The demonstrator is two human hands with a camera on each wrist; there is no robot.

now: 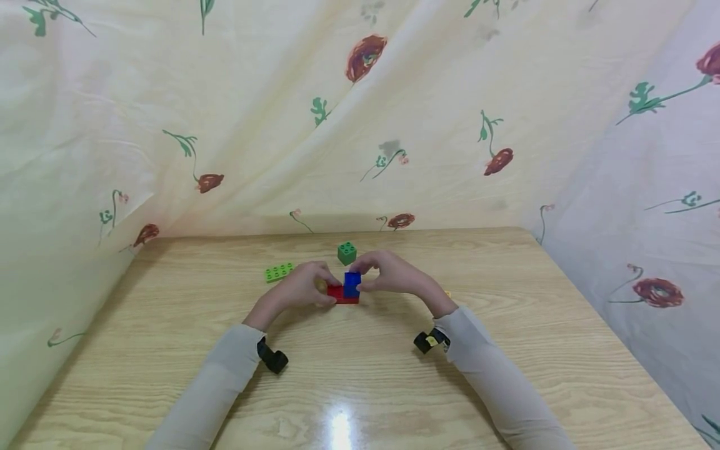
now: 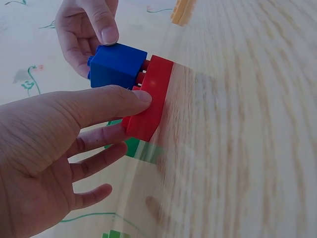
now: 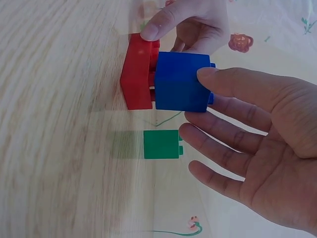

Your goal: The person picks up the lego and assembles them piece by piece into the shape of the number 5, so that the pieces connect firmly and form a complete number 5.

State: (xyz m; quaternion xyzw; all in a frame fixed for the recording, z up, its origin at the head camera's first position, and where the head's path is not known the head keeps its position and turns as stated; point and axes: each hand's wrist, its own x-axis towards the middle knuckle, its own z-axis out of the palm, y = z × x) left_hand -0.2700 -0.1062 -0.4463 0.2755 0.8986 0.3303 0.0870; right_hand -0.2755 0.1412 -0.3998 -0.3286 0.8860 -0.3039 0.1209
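Note:
My left hand pinches one end of a flat red toy brick between thumb and fingers, low on the wooden table. Over the studs of its other end sits a square blue brick. Red studs still show in a thin gap between the two bricks in both wrist views. With thumb and fingers, my right hand pinches the blue brick near its studded top. Its lower fingers are spread apart from the brick in the right wrist view.
Just behind the hands stands a square green brick. A flat light green brick lies behind the left hand. An orange-yellow brick lies on the right, mostly hidden by the right arm in the head view. Flowered cloth hangs behind the table.

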